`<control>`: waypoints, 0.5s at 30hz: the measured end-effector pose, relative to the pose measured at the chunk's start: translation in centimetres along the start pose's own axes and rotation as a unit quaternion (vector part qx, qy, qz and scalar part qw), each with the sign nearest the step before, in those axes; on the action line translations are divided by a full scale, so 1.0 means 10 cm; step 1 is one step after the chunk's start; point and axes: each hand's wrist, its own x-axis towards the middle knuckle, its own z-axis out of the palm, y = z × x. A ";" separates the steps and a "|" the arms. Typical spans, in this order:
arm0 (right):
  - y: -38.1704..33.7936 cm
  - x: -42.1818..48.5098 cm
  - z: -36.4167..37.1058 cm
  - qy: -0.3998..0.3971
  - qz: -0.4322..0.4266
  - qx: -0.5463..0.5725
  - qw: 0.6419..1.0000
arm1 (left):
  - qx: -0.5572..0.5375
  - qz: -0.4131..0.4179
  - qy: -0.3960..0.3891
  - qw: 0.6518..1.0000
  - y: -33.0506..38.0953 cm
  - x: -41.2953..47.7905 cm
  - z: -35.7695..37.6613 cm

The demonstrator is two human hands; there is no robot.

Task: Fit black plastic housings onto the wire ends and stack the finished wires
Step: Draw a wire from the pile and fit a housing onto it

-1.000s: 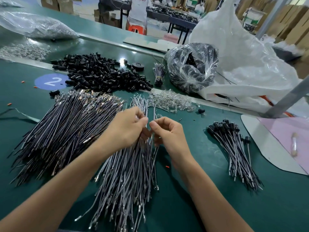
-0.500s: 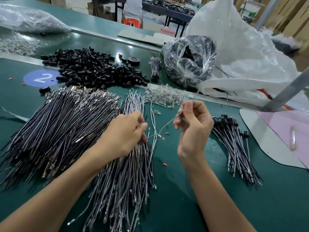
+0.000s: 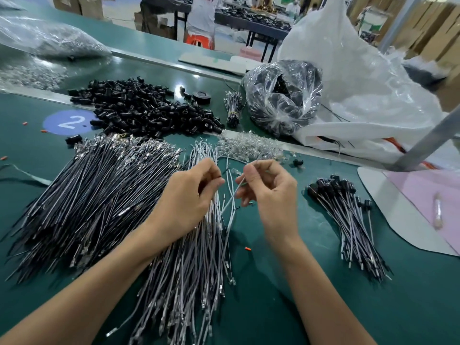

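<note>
Wire picked out, housing not yet on.

The right hand point(image 3: 268, 192) pinches a single white wire point(image 3: 230, 202) near its upper end, lifted just above the pile of white wires point(image 3: 194, 265). The left hand point(image 3: 189, 195) is curled close beside it, fingertips pressed together; whether they hold anything I cannot tell. The heap of black housings point(image 3: 149, 110) lies well beyond the hands, and the finished stack point(image 3: 348, 220) sits to the right. The next move likely calls for a housing aligned squarely on the terminal and pushed home.
</note>
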 end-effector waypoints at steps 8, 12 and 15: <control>0.04 -0.09 0.13 -0.186 0.084 0.032 0.978 | -0.033 0.039 0.096 0.994 0.05 -0.01 0.04; 0.01 -0.08 0.12 -0.166 0.071 0.026 0.983 | -0.044 0.010 0.070 0.997 0.01 0.01 0.04; -0.01 -0.02 0.02 -0.062 0.049 0.029 0.996 | -0.061 -0.027 0.022 0.997 -0.02 0.02 0.03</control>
